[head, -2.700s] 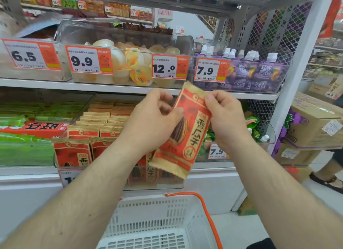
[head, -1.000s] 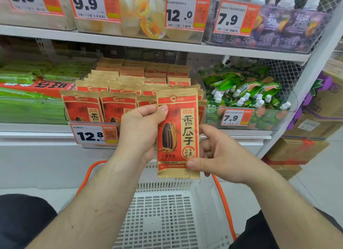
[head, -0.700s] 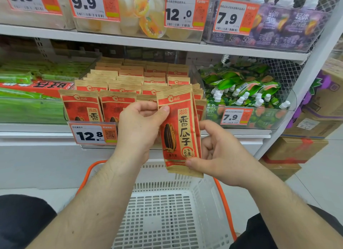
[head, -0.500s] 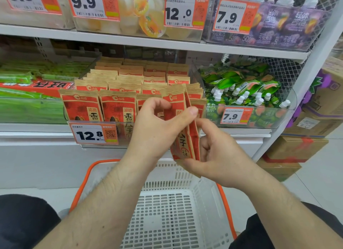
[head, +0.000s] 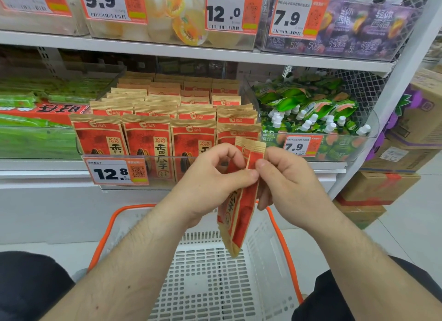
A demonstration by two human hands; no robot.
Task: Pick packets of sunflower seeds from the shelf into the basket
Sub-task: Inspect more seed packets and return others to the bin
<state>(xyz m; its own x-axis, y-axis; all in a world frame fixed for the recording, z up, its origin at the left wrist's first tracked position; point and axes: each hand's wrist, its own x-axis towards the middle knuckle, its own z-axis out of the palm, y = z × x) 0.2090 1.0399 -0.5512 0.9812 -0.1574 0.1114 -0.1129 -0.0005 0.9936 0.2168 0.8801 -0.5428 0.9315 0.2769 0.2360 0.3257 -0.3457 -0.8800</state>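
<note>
A red and tan packet of sunflower seeds (head: 239, 215) hangs edge-on between my hands, above the white basket (head: 215, 284) with orange handles. My left hand (head: 210, 184) pinches its upper part from the left with thumb and fingers. My right hand (head: 287, 179) pinches the same upper part from the right. The packet's lower end dips below the basket's far rim. Several rows of the same packets (head: 153, 119) stand in a clear bin on the middle shelf, behind a 12.8 price tag (head: 114, 172).
Green spouted pouches (head: 311, 110) fill the bin to the right, green and red packs (head: 35, 119) lie to the left. The upper shelf holds jelly cups (head: 181, 16) and purple pouches (head: 358, 28). Cardboard boxes (head: 382, 184) stand on the floor at right.
The packet has turned from facing me to edge-on and come down toward the basket. Both hands moved lower with it and shifted to its top. The view tilted downward.
</note>
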